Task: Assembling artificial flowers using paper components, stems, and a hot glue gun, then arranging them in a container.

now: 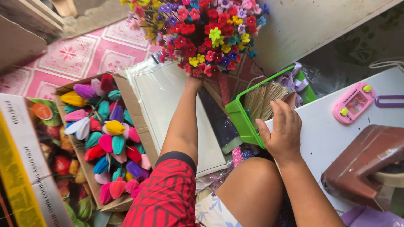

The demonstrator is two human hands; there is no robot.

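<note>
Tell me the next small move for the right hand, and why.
Probably pinch one stick from the green basket: the right hand rests on its rim beside the thin sticks, while the left hand holds the flower bouquet up.

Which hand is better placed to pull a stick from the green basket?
Right. The right hand already rests on the rim of the green plastic basket of thin wooden sticks, while the left hand is holding up the multicoloured artificial flower bouquet.
</note>
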